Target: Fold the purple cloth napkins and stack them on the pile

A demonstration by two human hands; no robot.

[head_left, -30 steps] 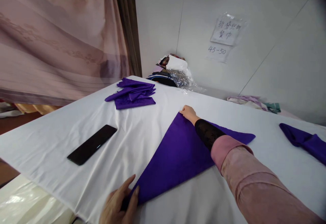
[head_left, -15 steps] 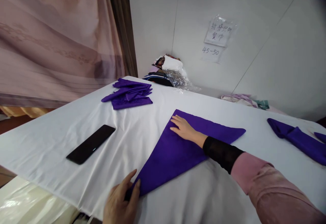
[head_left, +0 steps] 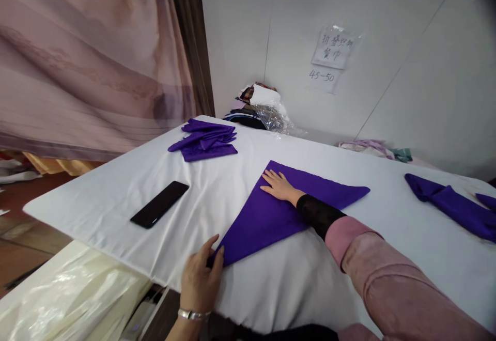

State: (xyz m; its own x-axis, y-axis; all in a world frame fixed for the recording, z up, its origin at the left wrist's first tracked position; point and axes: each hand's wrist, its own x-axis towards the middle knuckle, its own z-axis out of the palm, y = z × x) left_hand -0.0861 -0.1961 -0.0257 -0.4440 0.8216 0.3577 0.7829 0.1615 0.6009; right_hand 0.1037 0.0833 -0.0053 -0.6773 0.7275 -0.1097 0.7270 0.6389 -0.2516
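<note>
On a white-draped bench [head_left: 116, 201] before a pale wall and pink curtain, a deep purple napkin [head_left: 271, 217] lies smooth at the centre, folded into a flat triangle. Its long edge runs from near left to far right and its apex points away. The left hand [head_left: 201, 279] pinches the near tip while the right hand [head_left: 279, 187] rests flat, fingers spread, by the apex; a wall note [head_left: 322, 76] reads "45-50".

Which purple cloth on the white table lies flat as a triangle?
The purple triangular cloth under the right hand, near corner pinched by the left hand; the far-left purple pile is folded, the right-edge purple cloth bunched.
</note>
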